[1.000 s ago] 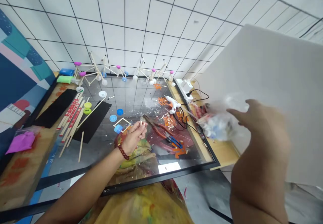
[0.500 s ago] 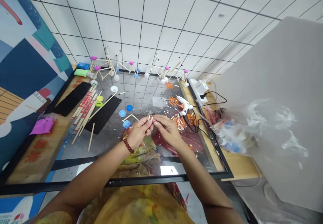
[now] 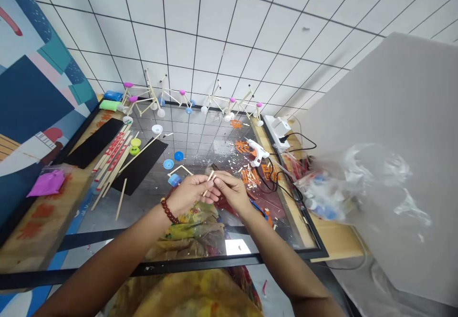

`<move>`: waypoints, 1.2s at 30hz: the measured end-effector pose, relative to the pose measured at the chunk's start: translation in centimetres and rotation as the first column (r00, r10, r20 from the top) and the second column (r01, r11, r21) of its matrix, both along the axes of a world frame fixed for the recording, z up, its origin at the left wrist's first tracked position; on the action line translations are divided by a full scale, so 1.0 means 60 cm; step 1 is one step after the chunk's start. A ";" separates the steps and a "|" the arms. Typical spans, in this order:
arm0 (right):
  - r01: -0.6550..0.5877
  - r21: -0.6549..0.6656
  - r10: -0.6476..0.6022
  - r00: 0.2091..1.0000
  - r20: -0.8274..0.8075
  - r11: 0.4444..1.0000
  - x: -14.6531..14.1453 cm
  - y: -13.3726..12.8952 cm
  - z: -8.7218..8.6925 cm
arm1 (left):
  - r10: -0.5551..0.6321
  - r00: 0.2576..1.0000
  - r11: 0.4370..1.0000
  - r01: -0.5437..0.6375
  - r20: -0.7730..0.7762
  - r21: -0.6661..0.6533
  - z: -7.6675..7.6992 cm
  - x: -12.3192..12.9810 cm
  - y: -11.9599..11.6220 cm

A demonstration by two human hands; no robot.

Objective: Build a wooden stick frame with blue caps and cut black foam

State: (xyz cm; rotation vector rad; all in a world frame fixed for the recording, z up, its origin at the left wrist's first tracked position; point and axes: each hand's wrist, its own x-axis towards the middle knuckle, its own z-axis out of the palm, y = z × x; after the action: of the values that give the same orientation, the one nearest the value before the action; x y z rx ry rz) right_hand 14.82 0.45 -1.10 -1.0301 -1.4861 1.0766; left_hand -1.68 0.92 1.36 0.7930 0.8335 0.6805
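Close together above the glass tabletop, both my hands are closed around short wooden sticks (image 3: 211, 176). My left hand (image 3: 193, 192), with a beaded bracelet at the wrist, pinches them between thumb and fingers. The fingertips of my right hand (image 3: 233, 190) grip their ends from the other side. How the sticks are joined is too small to make out. Just left of my hands lies a bent stick piece (image 3: 184, 168) beside a blue bottle cap (image 3: 174, 179). Blue-handled scissors (image 3: 259, 209) show partly beneath my right forearm.
A white hot glue gun (image 3: 257, 153) and its black cable lie to the right, among wood scraps (image 3: 250, 174). Stick figures with pink and white parts (image 3: 229, 107) line the wall. Long sticks (image 3: 112, 157) and black sheets (image 3: 145, 167) lie left; a plastic bag (image 3: 322, 198) sits right.
My hands have moved slightly down and the sticks between them now show more, tilted up to the right. The scissors have come into sight. The whole view has shifted a little.
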 end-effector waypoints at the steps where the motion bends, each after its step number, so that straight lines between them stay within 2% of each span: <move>1: 0.000 -0.029 0.000 1.000 -0.027 1.000 -0.001 -0.002 -0.001 | -0.025 1.000 1.000 0.025 -0.002 -0.006 -0.002 0.000 -0.003; 5: -0.007 -0.105 -0.001 0.998 -0.068 0.994 -0.004 -0.006 -0.009 | -0.118 0.992 0.993 0.119 0.041 -0.022 -0.016 0.001 -0.016; 10: -0.027 -0.091 0.024 0.999 -0.041 0.996 -0.003 -0.011 -0.013 | -0.195 0.974 0.979 0.201 0.119 -0.039 -0.027 -0.004 -0.027; 13: -0.079 -0.063 0.080 0.997 0.013 0.995 0.002 -0.015 -0.011 | -0.115 0.982 0.990 0.126 0.151 -0.066 -0.033 -0.005 -0.032; 17: -0.276 0.074 0.257 0.945 0.203 0.958 0.011 -0.021 -0.003 | 0.037 0.971 0.996 -0.015 0.237 -0.091 -0.036 -0.001 -0.033; 20: -0.337 0.128 0.274 0.892 0.359 0.933 0.014 -0.026 -0.004 | 0.037 0.965 0.998 -0.023 0.260 -0.055 -0.035 0.004 -0.033; 22: -0.338 0.104 0.276 0.882 0.382 0.935 0.013 -0.028 -0.010 | 0.020 0.969 1.000 -0.016 0.248 -0.020 -0.034 0.006 -0.034; 28: -0.292 -0.003 0.281 0.916 0.286 0.956 0.008 -0.036 -0.023 | -0.009 0.982 0.997 -0.006 0.190 0.079 -0.036 0.007 -0.037; 34: -0.373 -0.015 0.371 0.919 0.132 0.928 0.010 -0.032 0.000 | 0.002 0.983 0.997 -0.016 0.185 0.074 -0.046 0.002 -0.038; 36: -0.393 -0.057 0.397 0.913 0.091 0.918 0.014 -0.029 0.008 | -0.030 0.983 0.998 0.018 0.178 0.068 -0.048 0.000 -0.037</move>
State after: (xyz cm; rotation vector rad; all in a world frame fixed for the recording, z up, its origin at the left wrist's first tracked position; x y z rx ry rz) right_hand 15.67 -1.29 -0.63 -0.8351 -1.8135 1.3549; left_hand -1.68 -1.32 -1.54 0.7870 0.6397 0.7492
